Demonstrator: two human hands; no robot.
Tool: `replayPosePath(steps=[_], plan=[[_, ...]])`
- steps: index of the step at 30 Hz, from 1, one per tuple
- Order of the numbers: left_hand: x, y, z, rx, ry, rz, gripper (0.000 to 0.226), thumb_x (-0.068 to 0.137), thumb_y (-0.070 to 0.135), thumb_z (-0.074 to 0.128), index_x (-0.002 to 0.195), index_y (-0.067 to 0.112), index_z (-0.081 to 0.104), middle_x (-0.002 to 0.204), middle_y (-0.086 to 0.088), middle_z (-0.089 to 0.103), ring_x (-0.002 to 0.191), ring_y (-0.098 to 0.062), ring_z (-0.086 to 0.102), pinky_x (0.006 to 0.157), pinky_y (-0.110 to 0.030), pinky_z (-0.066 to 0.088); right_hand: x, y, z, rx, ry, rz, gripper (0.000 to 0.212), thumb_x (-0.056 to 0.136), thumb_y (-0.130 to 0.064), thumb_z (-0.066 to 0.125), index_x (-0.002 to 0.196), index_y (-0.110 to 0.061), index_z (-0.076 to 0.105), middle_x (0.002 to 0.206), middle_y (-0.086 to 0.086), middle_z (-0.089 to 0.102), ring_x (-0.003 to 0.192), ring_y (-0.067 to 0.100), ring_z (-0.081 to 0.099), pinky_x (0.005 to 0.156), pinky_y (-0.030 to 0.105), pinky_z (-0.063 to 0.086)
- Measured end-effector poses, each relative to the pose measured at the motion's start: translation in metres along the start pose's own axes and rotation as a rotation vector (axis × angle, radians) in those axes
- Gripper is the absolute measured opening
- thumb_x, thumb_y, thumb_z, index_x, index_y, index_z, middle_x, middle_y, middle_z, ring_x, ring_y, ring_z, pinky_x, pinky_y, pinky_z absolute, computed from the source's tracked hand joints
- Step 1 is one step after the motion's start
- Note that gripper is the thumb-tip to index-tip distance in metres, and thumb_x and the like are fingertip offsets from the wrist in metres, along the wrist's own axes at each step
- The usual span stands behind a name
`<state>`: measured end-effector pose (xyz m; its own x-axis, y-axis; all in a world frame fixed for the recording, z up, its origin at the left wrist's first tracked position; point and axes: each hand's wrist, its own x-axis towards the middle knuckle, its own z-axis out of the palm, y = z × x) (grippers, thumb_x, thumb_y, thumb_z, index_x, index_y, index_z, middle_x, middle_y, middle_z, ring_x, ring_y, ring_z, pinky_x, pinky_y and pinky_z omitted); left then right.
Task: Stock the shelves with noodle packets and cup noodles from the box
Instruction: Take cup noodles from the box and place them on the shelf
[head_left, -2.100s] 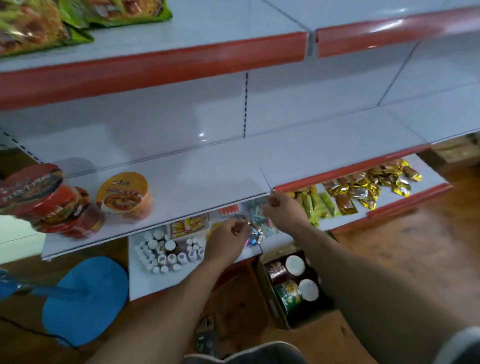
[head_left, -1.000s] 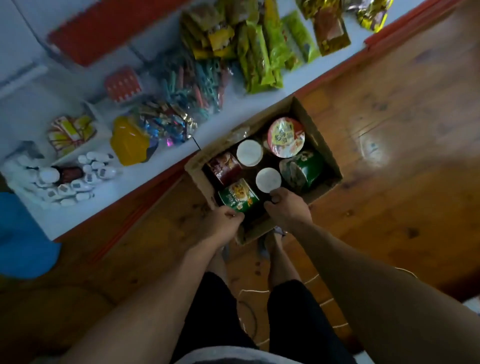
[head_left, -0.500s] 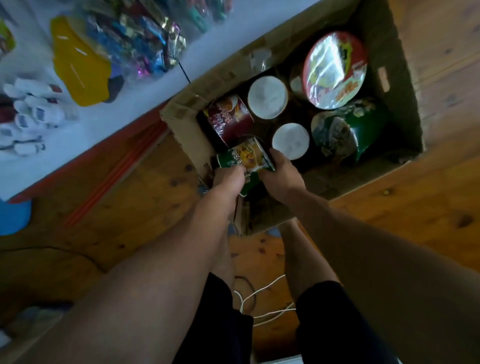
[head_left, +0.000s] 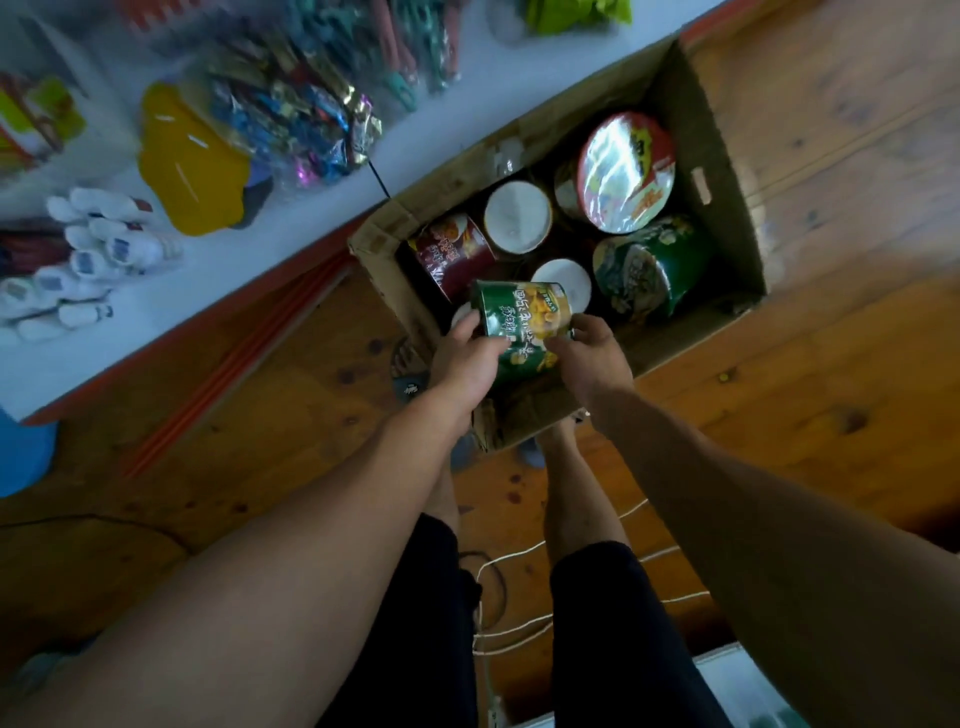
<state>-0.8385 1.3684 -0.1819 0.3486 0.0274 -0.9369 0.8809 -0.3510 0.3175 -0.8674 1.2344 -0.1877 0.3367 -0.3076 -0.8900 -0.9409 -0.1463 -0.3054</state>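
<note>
so the green printed cup of noodles (head_left: 519, 322) is tipped on its side between both hands, right over the near corner of the brown cardboard box (head_left: 727, 208). The left hand (head_left: 467, 364) has its fingers curled round one side and the right hand (head_left: 589, 358) is curled on the other, so both are gripping, not spread. My guess is it's very light, with a thin wall that dents if squeezed and slick film wrap, so hold it round the body, gently. Just past the fingers sit a dark red cup (head_left: 452, 254) and a big green bowl (head_left: 649, 265), and the white shelf (head_left: 260, 270) is off beyond the left hand
</note>
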Motion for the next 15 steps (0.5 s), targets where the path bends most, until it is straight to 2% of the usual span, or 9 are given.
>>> replayPosePath(steps=[2,4,7,9,10,12,13,15], plan=[[-0.027,0.008,-0.009,0.075,0.001,0.092,0.048,0.098,0.026,0.053,0.145,0.032,0.046,0.145,0.004,0.051,0.131,-0.021,0.048,0.095,-0.031,0.042,-0.025,-0.01,-0.008,0.048,0.019,-0.03,0.06,0.091,-0.036,0.062,0.146,-0.028,0.038,0.126,0.003,0.059,0.108,0.024,0.057,0.098,0.044,0.048],[-0.061,0.018,-0.019,0.172,0.004,0.196,0.048,0.101,0.027,0.05,0.148,0.034,0.04,0.153,0.003,0.04,0.137,-0.021,0.041,0.108,-0.037,0.037,-0.056,-0.019,-0.015,0.109,0.008,-0.06,0.069,0.088,-0.046,0.063,0.149,-0.039,0.03,0.127,0.004,0.059,0.11,0.024,0.059,0.1,0.046,0.048],[-0.109,0.03,-0.035,0.206,-0.041,0.33,0.055,0.102,0.019,0.047,0.151,0.036,0.032,0.158,0.004,0.033,0.141,-0.02,0.035,0.115,-0.038,0.032,-0.102,-0.034,-0.022,0.235,-0.043,-0.088,0.078,0.08,-0.061,0.067,0.147,-0.046,0.03,0.136,0.003,0.056,0.118,0.025,0.058,0.106,0.05,0.044],[-0.137,0.033,-0.046,0.191,-0.069,0.382,0.057,0.101,0.014,0.046,0.152,0.035,0.03,0.158,0.003,0.034,0.142,-0.02,0.036,0.115,-0.041,0.034,-0.131,-0.044,-0.028,0.285,-0.08,-0.126,0.079,0.082,-0.059,0.068,0.149,-0.043,0.029,0.139,0.003,0.052,0.121,0.024,0.055,0.108,0.048,0.042],[-0.151,0.034,-0.052,0.168,-0.074,0.415,0.058,0.101,0.013,0.045,0.153,0.035,0.03,0.158,0.003,0.034,0.142,-0.02,0.036,0.112,-0.037,0.039,-0.147,-0.049,-0.032,0.29,-0.093,-0.153,0.079,0.081,-0.059,0.069,0.149,-0.043,0.03,0.138,0.002,0.051,0.121,0.023,0.055,0.106,0.046,0.043],[-0.174,0.033,-0.061,0.117,-0.073,0.464,0.057,0.102,0.009,0.042,0.152,0.033,0.032,0.158,0.002,0.031,0.142,-0.02,0.036,0.098,-0.018,0.049,-0.172,-0.055,-0.039,0.281,-0.124,-0.19,0.081,0.079,-0.058,0.071,0.148,-0.045,0.031,0.137,0.001,0.051,0.121,0.023,0.054,0.101,0.041,0.045],[-0.19,0.032,-0.065,0.112,-0.066,0.485,0.056,0.102,0.007,0.041,0.151,0.033,0.033,0.158,0.001,0.029,0.141,-0.02,0.036,0.096,-0.016,0.048,-0.188,-0.058,-0.043,0.272,-0.134,-0.209,0.082,0.078,-0.058,0.071,0.148,-0.045,0.031,0.135,0.001,0.051,0.12,0.023,0.054,0.099,0.04,0.045],[-0.222,0.031,-0.071,0.138,-0.026,0.54,0.057,0.102,0.004,0.041,0.151,0.031,0.035,0.153,0.002,0.031,0.138,-0.014,0.035,0.103,-0.019,0.04,-0.218,-0.063,-0.05,0.265,-0.148,-0.242,0.084,0.078,-0.056,0.073,0.149,-0.043,0.031,0.131,-0.001,0.05,0.115,0.021,0.055,0.095,0.038,0.046]])
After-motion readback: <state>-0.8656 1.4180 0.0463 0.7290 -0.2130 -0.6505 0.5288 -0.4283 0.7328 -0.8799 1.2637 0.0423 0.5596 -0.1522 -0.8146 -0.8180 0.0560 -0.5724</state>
